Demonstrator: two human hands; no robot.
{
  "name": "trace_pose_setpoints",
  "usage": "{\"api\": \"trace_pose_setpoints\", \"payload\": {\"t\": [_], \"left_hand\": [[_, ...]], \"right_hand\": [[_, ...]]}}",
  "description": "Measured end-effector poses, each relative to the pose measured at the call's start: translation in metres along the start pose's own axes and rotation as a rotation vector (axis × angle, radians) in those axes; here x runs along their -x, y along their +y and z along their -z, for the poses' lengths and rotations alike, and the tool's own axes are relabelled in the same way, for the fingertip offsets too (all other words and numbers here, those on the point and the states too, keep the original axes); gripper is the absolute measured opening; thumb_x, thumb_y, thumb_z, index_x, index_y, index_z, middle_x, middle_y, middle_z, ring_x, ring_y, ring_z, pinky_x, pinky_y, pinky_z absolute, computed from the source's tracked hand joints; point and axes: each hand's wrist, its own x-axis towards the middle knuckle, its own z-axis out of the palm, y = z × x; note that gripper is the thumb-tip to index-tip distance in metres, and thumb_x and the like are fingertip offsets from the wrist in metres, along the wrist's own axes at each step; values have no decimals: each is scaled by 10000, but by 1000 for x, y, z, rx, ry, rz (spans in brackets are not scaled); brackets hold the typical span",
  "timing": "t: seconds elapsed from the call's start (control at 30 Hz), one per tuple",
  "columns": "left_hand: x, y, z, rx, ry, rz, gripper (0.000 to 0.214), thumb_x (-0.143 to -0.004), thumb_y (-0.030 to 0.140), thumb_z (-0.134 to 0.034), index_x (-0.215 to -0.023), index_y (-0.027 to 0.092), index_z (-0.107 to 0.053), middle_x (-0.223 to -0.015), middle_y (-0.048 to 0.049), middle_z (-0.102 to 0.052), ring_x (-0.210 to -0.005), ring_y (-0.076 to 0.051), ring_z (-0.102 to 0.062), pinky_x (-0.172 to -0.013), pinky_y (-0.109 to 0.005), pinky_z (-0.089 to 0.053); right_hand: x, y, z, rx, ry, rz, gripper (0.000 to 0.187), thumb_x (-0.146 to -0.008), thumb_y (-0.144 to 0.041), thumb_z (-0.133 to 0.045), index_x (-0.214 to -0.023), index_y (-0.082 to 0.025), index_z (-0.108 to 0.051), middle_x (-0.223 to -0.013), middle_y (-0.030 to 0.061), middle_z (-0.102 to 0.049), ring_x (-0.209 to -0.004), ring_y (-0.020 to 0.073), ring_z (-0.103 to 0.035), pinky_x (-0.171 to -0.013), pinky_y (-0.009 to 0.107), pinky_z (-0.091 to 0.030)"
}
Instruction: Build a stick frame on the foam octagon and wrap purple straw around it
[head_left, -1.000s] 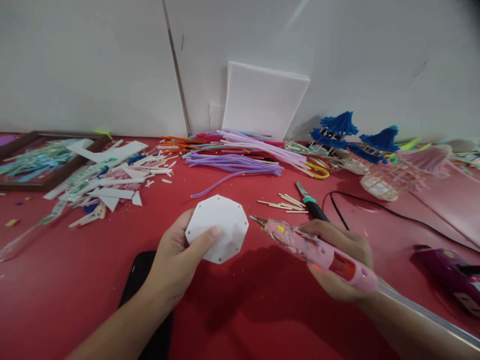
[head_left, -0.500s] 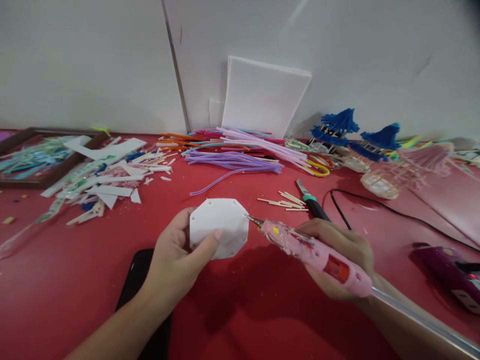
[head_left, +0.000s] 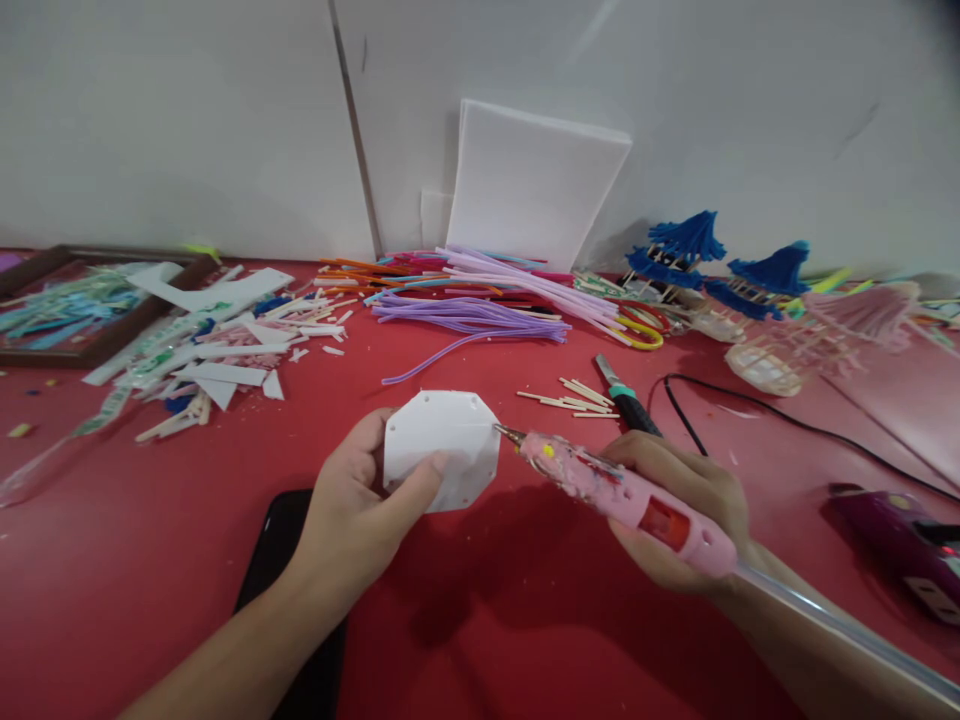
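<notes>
Above the red table, my left hand [head_left: 367, 495] is closed on a white octagonal board [head_left: 427, 430], thumb on its face and the other fingers hidden behind. Small holes show near the board's corners. My right hand [head_left: 682, 500] grips a pink hot glue gun [head_left: 622, 490] with a clear glue stick [head_left: 847, 630] coming out of its back end. The gun's metal nozzle meets the board's right edge, close to a corner. Dried glue is crusted on the gun's front. Just beyond my right hand lies a utility knife [head_left: 626, 395].
Short wooden sticks [head_left: 577, 400] lie past the board, with pipe cleaners [head_left: 472, 320] behind them. White scraps [head_left: 225, 375] are heaped left. A black phone [head_left: 281, 540] is under my left forearm. Right are small blue-roofed models [head_left: 682, 240], a black cable [head_left: 810, 405] and a purple power strip [head_left: 892, 530].
The view has shifted slightly. The board is tilted a little differently in my left hand, and the glue gun's nozzle stays at its right edge.
</notes>
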Motion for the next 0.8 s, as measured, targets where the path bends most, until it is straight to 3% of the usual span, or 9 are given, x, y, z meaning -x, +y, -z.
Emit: {"api": "trace_pose_setpoints", "payload": {"t": [0.43, 0.8], "left_hand": [[1, 2, -1, -31, 20, -4, 299, -697, 295, -673, -966, 194, -592, -830, -11, -707, -707, -159, -642, -613, -236, -519], [-2, 1, 1, -97, 0, -25, 287, -698, 322, -667, -941, 191, -590, -793, -21, -702, -675, -178, -647, -573, -249, -515]], "right_hand": [[-2, -3, -1, 34, 29, 21, 83, -742, -148, -470, -756, -227, -448, -577, -16, -470, -463, 125, -428, -414, 250, -335], [-1, 0, -1, -26, 8, 17, 221, -728, -159, -533, -940, -213, -506, -683, 19, -591, -546, 149, -551, -476, 251, -441]]}}
